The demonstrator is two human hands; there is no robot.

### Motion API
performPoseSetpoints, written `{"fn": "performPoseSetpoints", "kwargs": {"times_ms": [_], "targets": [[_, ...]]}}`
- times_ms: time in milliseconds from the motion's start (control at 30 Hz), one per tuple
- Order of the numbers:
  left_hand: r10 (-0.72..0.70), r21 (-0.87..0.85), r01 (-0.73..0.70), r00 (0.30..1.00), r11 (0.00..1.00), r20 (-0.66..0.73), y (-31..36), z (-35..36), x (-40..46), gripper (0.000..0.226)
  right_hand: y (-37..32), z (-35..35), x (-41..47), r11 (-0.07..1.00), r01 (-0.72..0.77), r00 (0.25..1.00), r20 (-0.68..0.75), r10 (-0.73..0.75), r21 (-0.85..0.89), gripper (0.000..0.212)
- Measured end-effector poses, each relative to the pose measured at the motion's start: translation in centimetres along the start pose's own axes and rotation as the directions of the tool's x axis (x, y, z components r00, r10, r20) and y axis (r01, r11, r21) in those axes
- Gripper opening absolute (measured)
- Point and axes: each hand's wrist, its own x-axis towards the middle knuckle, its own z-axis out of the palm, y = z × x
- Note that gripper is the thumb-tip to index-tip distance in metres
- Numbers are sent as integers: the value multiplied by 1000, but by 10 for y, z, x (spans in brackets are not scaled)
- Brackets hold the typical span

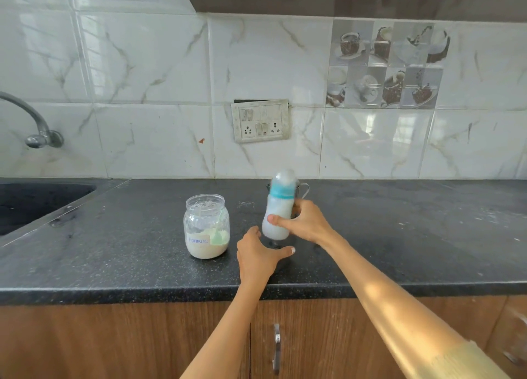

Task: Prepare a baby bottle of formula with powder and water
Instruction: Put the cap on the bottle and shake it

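Plastic bottle, capped and milky-full, is clamped at its waist by the right grip, thumb across the front, just clear of the desk near its middle. Blur hides its tilt. Judged moderately heavy, stiff, smooth: hold the narrowed waist. Left grip is spread, empty, resting near the front edge. Jar stands beside.

A small white label on the open glass jar of powder carries blue handwriting that reads "Formula". No other writing is legible anywhere.
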Motion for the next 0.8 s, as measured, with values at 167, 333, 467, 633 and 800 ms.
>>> {"fn": "performPoseSetpoints", "kwargs": {"times_ms": [167, 333, 467, 633, 800], "targets": [[15, 3, -15, 1000, 1000, -2, 0, -1, 0, 75, 1, 2, -1, 1000, 9, 1000, -28, -9, 1, 58], [21, 3, -21, 1000, 1000, 2, 0, -1, 0, 76, 1, 2, 0, 1000, 12, 999, -47, -11, 24, 57], [26, -3, -26, 1000, 1000, 7, 1, -1, -1, 70, 2, 3, 0, 1000, 2, 999, 37, -1, -18, 55], [15, 7, -15, 1000, 1000, 5, 3, -1, -2, 74, 2, 1, -1, 998, 9, 994, 108, -2, -66, 57], [13, 3, -13, 1000, 1000, -1, 3, -1, -2, 75, 1, 0, 0, 998, 18, 996, 85, -13, -58, 55]]}}
